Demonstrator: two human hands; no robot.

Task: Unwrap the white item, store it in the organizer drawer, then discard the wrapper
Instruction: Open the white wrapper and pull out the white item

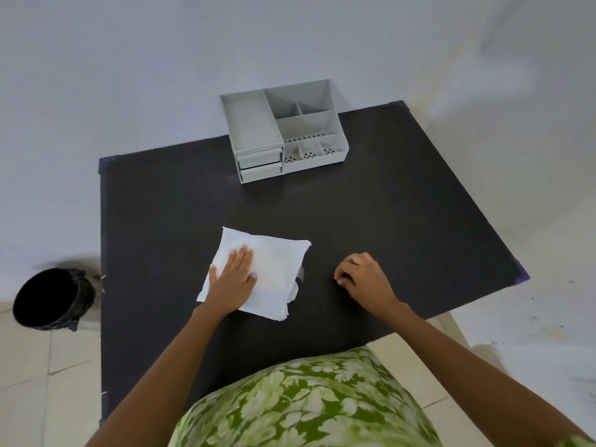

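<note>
You have one white wrapped item [274, 269], one grey organizer [283, 130] with two drawers [259, 164], one black bin [51, 298], and two hands [233, 279] on one dark surface [387, 204].

Matt black table [371, 204], papery white wrapper [274, 262], plastic organizer [254, 124]

Left hand [233, 277] flat, fingers spread; right hand [361, 279] loosely curled.

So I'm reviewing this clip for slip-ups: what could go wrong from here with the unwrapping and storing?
1. Both small drawers of the grey plastic organizer look shut, so one likely needs opening first.
2. The black round bin stands on the floor beyond the dark table edge; a tossed wrapper may miss.
3. The left hand presses flat on the thin white wrapped item; its loose edge might tear.
</note>
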